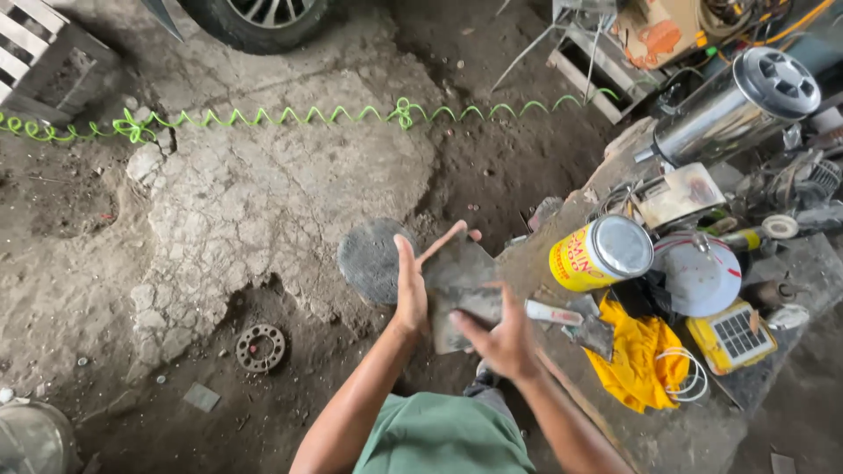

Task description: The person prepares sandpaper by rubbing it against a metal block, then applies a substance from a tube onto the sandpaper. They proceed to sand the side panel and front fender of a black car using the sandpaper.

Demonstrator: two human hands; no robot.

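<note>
held piece: i see a flat, grey, grimy sheet of stiff material (458, 285) pressed between both hands, held over the dirt floor just beside the tabletop edge.
left hand: my left hand (410, 285) stands flat and open against the sheet's left edge, fingers straight up.
right hand: my right hand (500, 338) is clasped on the sheet's lower right, thumb laid across its face.
handling: i judge it rigid, fairly light and dusty, so likely slick; the edges look the surest place to grip.
around: a round grey disc (369, 260) lies on the ground just behind the sheet; a rusty ring-shaped metal flange (261, 348) sits well apart to the left.
tabletop: a cluttered dirty tabletop (676, 434) carries a yellow cylindrical tin can on its side (601, 254), a crumpled yellow cloth (637, 360) and a small yellow solar-panel lamp (732, 338).
in the way: the can and a small white tube (553, 312) crowd the right hand's side.
farther off: a green coiled air hose (263, 117) stretches across the floor.
</note>
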